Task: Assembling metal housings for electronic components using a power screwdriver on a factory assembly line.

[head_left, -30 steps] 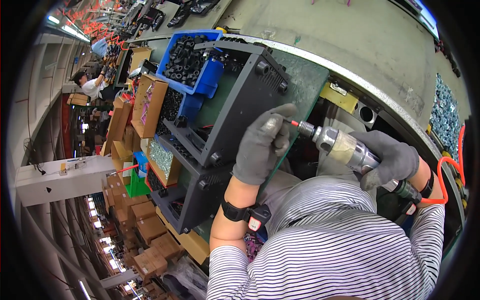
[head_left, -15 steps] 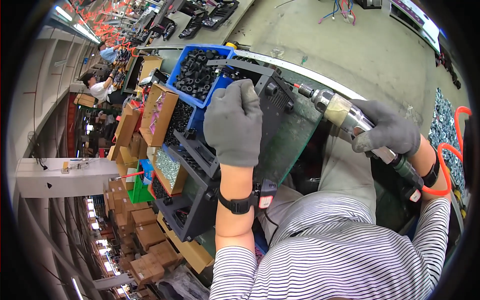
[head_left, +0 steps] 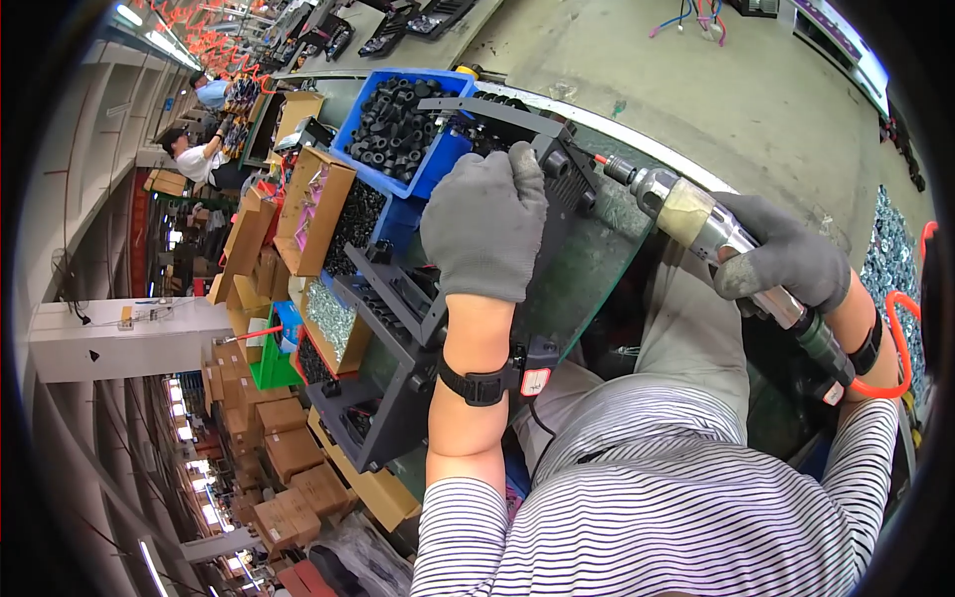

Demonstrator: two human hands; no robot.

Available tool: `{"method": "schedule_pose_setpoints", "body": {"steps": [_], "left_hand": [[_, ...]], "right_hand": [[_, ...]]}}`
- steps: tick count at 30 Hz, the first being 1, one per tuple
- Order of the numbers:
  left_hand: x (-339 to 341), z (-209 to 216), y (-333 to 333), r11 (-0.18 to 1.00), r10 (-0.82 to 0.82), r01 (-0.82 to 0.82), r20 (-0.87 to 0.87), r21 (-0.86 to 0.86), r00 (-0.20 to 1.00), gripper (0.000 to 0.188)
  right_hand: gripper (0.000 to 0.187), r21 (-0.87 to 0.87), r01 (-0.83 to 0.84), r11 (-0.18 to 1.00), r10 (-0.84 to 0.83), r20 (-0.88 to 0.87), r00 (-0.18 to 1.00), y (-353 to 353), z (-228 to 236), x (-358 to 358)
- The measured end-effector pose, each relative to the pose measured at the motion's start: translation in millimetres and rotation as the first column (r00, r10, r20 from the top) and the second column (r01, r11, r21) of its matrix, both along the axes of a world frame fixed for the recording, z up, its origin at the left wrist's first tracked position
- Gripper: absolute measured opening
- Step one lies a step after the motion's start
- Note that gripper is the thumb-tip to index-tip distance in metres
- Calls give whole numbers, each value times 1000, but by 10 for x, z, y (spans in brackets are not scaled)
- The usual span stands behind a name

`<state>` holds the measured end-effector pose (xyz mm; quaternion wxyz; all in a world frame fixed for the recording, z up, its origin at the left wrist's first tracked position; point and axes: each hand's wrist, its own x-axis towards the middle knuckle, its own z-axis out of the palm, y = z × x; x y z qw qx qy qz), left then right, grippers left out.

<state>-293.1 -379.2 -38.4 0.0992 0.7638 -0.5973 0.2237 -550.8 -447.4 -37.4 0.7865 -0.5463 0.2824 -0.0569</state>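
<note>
My right hand (head_left: 791, 254), in a grey glove, is wrapped around a pneumatic screwdriver (head_left: 688, 212). The tool lies slantwise, its red-tipped bit pointing up and left, close to the right side of a dark plastic housing (head_left: 562, 234). My left hand (head_left: 485, 227), also gloved, is over the housing's left part. Its fingers are curled and pressed together, and their tips are turned away, so whatever they may hold is hidden. A gap shows between the bit and my left hand.
Left of the housing are a blue bin (head_left: 343, 149) of black rings, a carton (head_left: 310, 214) of pink parts and a second dark housing (head_left: 373, 423). An orange hose (head_left: 903, 343) curls at the right, near a pile of screws (head_left: 888, 254). Two people work far left.
My left hand has shifted up and right over the housing, its index finger now less bent. The screwdriver has moved slightly up and right with my right hand. The view has shifted a little.
</note>
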Motion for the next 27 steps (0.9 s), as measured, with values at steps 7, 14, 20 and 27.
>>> {"method": "schedule_pose_setpoints", "body": {"steps": [7, 14, 20, 27], "left_hand": [[-6, 7, 0, 1000, -25, 26, 29, -16, 999, 39], [-26, 53, 35, 996, 45, -40, -51, 82, 998, 41], [-57, 98, 103, 989, -74, 57, -120, -137, 990, 25], [-212, -256, 676, 950, -117, 273, -984, -151, -137, 15]], "right_hand": [[55, -261, 6, 965, 12, 68, 998, -3, -47, 98], [55, -333, -27, 942, 33, 11, 999, 19, 13, 118], [59, -358, -46, 932, 65, 43, 997, 40, -110, -7], [72, 11, 58, 998, -58, -9, 998, 481, -713, -170]]}}
